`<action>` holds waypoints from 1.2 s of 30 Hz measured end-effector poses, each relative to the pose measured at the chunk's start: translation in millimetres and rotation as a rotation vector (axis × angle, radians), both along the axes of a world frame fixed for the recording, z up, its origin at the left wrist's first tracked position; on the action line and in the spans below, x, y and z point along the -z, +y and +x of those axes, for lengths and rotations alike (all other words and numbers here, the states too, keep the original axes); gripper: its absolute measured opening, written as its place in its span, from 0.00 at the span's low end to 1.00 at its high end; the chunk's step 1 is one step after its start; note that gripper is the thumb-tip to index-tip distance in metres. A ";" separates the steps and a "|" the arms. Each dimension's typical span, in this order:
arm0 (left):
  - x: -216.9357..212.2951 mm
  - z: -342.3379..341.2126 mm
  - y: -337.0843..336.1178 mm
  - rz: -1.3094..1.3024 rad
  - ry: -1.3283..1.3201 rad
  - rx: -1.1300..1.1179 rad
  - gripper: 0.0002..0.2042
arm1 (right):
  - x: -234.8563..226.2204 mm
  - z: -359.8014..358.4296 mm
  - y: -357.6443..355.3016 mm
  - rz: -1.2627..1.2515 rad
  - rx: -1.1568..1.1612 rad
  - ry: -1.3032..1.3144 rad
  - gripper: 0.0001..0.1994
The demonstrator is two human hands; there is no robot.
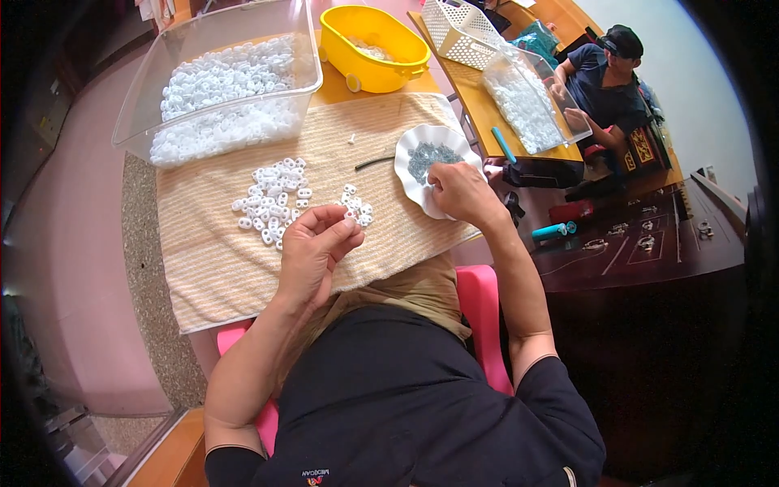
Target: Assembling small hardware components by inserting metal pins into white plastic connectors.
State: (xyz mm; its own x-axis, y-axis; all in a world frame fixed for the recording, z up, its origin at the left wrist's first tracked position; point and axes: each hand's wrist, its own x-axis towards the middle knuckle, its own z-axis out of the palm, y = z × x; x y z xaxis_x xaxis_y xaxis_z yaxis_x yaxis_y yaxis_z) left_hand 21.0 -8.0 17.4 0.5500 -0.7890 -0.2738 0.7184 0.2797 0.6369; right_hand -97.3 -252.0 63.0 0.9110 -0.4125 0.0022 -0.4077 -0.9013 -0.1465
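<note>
My left hand (pixel 315 245) is closed, with a small white two-hole plastic piece (pixel 350 216) pinched between thumb and fingertips. My right hand (pixel 466 193) dips into a white bowl with a wavy rim (pixel 407 175). Its fingers are drawn together among small grey pieces (pixel 428 156); what they grip, if anything, is hidden. A loose pile of white two-hole pieces (pixel 274 199) lies on the towel beyond my left hand. Between my hands sits a smaller cluster of similar white pieces (pixel 365 213).
A striped beige towel (pixel 211 280) covers the table. At the back stand a clear bin of white pieces (pixel 312 77) and a yellow tub (pixel 345 49). A thin dark stick (pixel 375 162) lies by the bowl. Another person (pixel 604 85) sits at the right beside a second clear bin (pixel 560 122).
</note>
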 end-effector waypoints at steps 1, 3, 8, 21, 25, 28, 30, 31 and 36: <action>0.1 0.0 0.1 0.001 0.000 0.000 0.08 | -0.8 0.0 -0.2 0.002 -0.001 0.025 0.08; -1.3 0.2 0.3 0.000 0.004 -0.001 0.08 | -4.5 0.2 1.2 0.019 0.019 0.053 0.08; -4.2 -0.2 0.1 0.006 0.009 -0.003 0.07 | 0.0 -7.7 0.2 0.148 0.063 -0.032 0.09; -2.7 -2.5 -0.2 -0.001 0.005 0.008 0.06 | 12.6 -22.8 -9.4 0.270 -0.004 -0.295 0.06; -1.0 -2.5 -0.2 -0.016 0.005 0.000 0.07 | 11.7 -23.9 -6.4 0.331 0.036 -0.307 0.07; 0.0 -2.8 -0.2 -0.014 0.007 -0.005 0.07 | 12.2 -24.0 -3.7 0.347 0.059 -0.359 0.07; 2.0 -2.6 0.0 -0.018 0.010 0.003 0.07 | 11.2 -23.6 -1.8 0.366 0.070 -0.364 0.07; 2.8 -2.4 0.2 -0.023 0.013 0.011 0.07 | 11.0 -23.4 -1.2 0.384 0.080 -0.369 0.07; 2.6 -4.1 -0.2 -0.019 0.020 0.010 0.07 | 17.6 -24.3 -3.4 0.444 0.077 -0.399 0.07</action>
